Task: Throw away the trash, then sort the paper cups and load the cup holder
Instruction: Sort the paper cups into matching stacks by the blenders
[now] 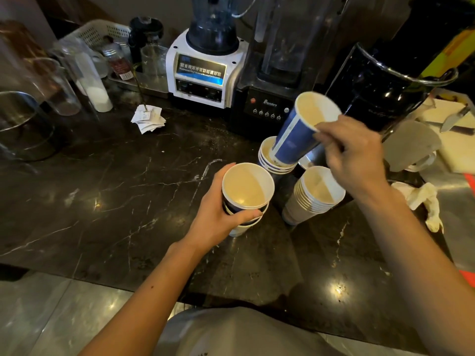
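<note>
My left hand (218, 214) grips a short stack of blue-and-white paper cups (246, 191) just above the dark marble counter (108, 186). My right hand (352, 152) pinches the rim of a tall blue paper cup (298, 129), tilted, with its base inside a stack of blue-rimmed cups (270, 163) standing on the counter. A leaning stack of several white paper cups (313, 199) stands to the right of my left hand. No cup holder can be made out.
Behind the cups stand a white blender (205, 70), a black blender (272, 80) and a black machine (385, 80). Crumpled receipts (149, 119) lie at the back. Glass jars (77, 73) fill the left. A crumpled tissue (421, 199) and a knife (452, 119) are at the right.
</note>
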Tool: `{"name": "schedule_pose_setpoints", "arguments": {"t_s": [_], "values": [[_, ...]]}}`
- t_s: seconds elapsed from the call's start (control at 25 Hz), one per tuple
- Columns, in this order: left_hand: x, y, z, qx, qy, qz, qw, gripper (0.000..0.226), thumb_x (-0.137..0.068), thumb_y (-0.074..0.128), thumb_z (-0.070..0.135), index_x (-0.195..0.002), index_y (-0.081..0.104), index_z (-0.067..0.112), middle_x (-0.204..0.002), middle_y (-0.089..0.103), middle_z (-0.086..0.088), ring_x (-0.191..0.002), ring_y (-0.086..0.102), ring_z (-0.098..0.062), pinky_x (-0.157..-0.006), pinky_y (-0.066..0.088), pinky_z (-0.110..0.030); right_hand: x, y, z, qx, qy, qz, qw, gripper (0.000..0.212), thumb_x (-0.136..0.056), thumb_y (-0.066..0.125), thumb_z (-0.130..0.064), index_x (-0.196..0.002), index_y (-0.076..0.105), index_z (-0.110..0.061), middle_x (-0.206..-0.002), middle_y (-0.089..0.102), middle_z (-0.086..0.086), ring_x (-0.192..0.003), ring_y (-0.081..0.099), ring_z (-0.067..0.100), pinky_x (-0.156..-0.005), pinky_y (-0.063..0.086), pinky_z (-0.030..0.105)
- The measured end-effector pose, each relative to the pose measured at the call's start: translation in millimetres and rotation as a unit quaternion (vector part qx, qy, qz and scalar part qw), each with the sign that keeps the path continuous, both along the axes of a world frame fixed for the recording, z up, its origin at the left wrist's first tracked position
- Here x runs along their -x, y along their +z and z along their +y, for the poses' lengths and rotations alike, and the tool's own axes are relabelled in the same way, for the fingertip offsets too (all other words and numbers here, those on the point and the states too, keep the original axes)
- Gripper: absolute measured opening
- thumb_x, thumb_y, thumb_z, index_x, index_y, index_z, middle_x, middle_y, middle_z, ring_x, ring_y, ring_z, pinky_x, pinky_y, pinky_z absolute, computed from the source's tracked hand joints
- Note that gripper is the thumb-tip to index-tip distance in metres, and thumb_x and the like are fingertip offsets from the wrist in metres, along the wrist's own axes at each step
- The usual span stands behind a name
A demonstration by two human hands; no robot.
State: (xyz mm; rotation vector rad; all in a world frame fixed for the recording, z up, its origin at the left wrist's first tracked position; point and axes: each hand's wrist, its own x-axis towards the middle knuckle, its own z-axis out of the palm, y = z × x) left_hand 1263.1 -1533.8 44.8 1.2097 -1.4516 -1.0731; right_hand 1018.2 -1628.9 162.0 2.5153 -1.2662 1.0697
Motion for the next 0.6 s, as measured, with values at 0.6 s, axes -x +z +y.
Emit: {"name": "schedule_pose_setpoints", "arguments": {"t_s": [0.6], "values": [[2, -4, 0, 0.015, 0.01, 0.019, 1.0, 0.084, -0.069, 0.085, 0.044, -0.139, 0.039, 0.041, -0.133, 0.055, 0.021, -0.126, 0.051, -0.003, -0.098, 0.043, -0.015, -49, -12, 67, -0.323, 0.208, 0.14, 0.913, 0.027, -0.095, 0.061, -0.036, -0.118, 0.07, -0.025, -0.115, 0.071, -0.007, -0.113, 0.061, 0.012, -0.113, 0.035, 0.041]]}}
